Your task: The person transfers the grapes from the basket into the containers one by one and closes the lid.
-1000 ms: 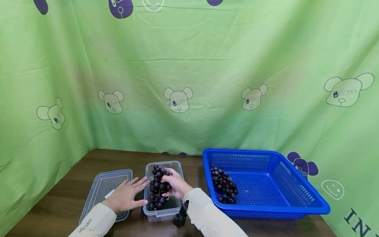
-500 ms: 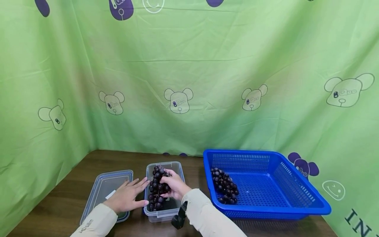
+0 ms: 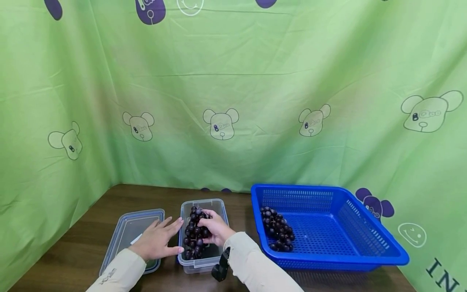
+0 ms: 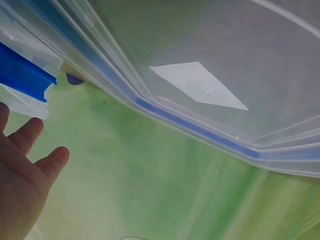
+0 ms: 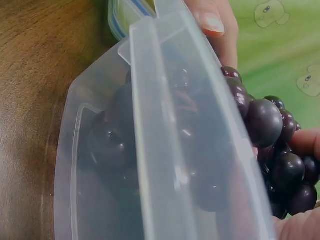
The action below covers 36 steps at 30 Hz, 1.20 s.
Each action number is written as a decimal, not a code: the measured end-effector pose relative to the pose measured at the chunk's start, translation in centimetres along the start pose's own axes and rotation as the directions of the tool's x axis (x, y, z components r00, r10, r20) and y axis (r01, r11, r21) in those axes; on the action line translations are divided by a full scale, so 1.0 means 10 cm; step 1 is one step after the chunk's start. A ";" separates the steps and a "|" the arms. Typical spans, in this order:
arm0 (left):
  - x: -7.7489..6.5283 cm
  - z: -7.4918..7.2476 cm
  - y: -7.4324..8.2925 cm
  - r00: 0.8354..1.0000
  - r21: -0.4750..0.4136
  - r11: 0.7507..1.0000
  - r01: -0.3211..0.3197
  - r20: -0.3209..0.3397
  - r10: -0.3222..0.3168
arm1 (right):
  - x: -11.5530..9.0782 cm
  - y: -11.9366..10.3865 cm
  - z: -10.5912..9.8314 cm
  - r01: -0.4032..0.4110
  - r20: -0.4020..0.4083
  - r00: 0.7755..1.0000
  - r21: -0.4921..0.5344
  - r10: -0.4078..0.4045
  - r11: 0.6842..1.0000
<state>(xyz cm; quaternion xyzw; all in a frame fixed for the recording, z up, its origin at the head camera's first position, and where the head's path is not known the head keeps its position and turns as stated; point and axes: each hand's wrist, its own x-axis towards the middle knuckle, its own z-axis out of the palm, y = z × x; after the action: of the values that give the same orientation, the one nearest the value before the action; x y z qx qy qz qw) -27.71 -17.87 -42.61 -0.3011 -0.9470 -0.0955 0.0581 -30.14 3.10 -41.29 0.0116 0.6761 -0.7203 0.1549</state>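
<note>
In the head view, my right hand (image 3: 215, 229) grips a bunch of dark purple grapes (image 3: 192, 237), thumb on top. The bunch lies lengthwise along the left side of a clear plastic container (image 3: 205, 264). My left hand (image 3: 157, 241) is spread, its fingertips and thumb at the container's left rim. In the right wrist view, grapes (image 5: 265, 122) show above the rim, and others appear through the cloudy wall (image 5: 100, 200). The left wrist view catches only part of the left hand (image 4: 22, 175). The right fingers' undersides are hidden among the grapes.
A clear lid with a blue seal (image 3: 125, 227) lies left of the container, partly under the left forearm. On the right stands a blue perforated basket (image 3: 328, 259), with another grape bunch (image 3: 278, 230) along its left wall. A green printed curtain (image 3: 233, 162) closes off the table's back.
The grape bunch has shifted slightly toward the container's near end in the right hand's grip. The left hand keeps its place at the rim.
</note>
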 end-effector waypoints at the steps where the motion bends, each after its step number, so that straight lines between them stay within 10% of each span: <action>1: 0.00 0.00 0.00 1.000 0.004 1.000 -0.001 0.001 0.001 | -0.01 0.00 0.00 -0.002 -0.003 1.000 -0.003 0.002 1.000; 20: 0.01 -0.04 0.02 0.997 -0.100 0.992 -0.079 0.016 0.081 | -0.02 -0.01 -0.06 -0.063 0.056 0.996 -0.080 0.068 0.995; 36: -0.01 0.01 0.01 0.998 -0.123 0.991 -0.056 0.008 0.058 | -0.20 -0.55 -0.47 0.041 0.144 0.990 -0.318 0.006 0.947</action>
<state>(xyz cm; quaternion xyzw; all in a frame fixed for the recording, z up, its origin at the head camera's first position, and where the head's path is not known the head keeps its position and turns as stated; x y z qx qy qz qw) -27.54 -17.83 -42.70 -0.3315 -0.9307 -0.1499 0.0366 -30.44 8.36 -35.88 -0.0712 0.7713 -0.6012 0.1962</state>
